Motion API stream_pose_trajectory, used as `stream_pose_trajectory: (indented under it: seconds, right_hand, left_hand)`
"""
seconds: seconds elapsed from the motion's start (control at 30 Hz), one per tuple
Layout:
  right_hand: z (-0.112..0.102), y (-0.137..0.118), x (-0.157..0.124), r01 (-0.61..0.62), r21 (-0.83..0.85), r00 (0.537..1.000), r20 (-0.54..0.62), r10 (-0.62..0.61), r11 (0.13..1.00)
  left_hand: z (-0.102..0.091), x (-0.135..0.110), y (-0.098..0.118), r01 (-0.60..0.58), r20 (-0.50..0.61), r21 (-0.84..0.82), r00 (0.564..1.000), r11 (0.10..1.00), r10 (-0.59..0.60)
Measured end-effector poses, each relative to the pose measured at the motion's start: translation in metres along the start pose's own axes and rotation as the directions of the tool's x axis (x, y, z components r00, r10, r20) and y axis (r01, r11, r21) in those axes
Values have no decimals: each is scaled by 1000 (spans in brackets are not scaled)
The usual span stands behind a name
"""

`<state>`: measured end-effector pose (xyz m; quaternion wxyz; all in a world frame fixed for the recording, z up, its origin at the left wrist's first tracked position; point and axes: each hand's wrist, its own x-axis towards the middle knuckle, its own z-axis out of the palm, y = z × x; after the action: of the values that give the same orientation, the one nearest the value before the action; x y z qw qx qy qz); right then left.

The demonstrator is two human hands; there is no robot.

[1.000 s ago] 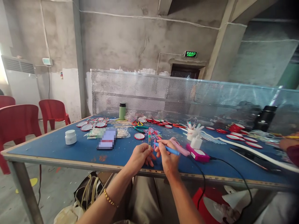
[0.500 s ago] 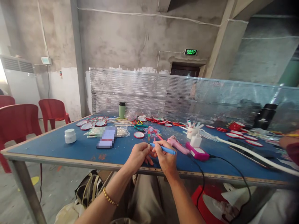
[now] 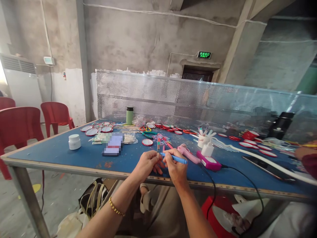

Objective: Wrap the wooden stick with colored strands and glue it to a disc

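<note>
In the middle of the head view, near the table's front edge, my left hand (image 3: pixel 148 163) pinches the lower end of a thin upright stick (image 3: pixel 158 145) with red and green patches on it. My right hand (image 3: pixel 176 169) is closed around a blue marker pen (image 3: pixel 179 159). The pen's tip points left and meets the stick just above my left fingertips; whether it touches cannot be made out. Behind the stick lie a tangle of pink and coloured strands (image 3: pixel 163 140) and a round red-rimmed disc (image 3: pixel 147 142).
On the blue table (image 3: pixel 59 162) are a white jar (image 3: pixel 74 142), a phone (image 3: pixel 114 145), a green bottle (image 3: pixel 129 115), a pink glue gun (image 3: pixel 190 156), a cup of pens (image 3: pixel 203 141) and a magenta box (image 3: pixel 210 162) with a black cable. Another person's hand (image 3: pixel 300 154) shows at right.
The camera view has shifted slightly. Both hands keep the same grip on the stick and the marker pen, with almost no movement between them.
</note>
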<state>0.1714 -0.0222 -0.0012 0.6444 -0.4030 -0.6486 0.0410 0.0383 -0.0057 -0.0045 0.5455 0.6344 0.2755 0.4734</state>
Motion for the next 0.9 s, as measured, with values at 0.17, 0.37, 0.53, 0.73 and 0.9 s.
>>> stream_pose_trajectory:
  seconds: [0.17, 0.37, 0.53, 0.73, 0.9]
  right_hand:
    - [1, 3, 0, 8, 0, 1000, 21, -8, 1000]
    - [1, 4, 1, 9, 21, 999, 34, -9, 1000]
    - [2, 3, 1, 7, 27, 999, 42, -8, 1000]
    - [2, 4, 2, 16, 4, 999, 38, -16, 1000]
    - [1, 3, 2, 9, -12, 1000, -4, -9, 1000]
  left_hand:
    - [-1, 2, -3, -5, 18, 3, 1000, 1000, 5]
    - [-2, 5, -4, -20, 17, 23, 1000, 1000, 20]
    - [-1, 5, -5, -20, 11, 31, 1000, 999, 19]
    - [-1, 5, -5, -14, 13, 30, 1000, 999, 14]
    - [-1, 4, -3, 3, 17, 8, 1000, 1000, -3]
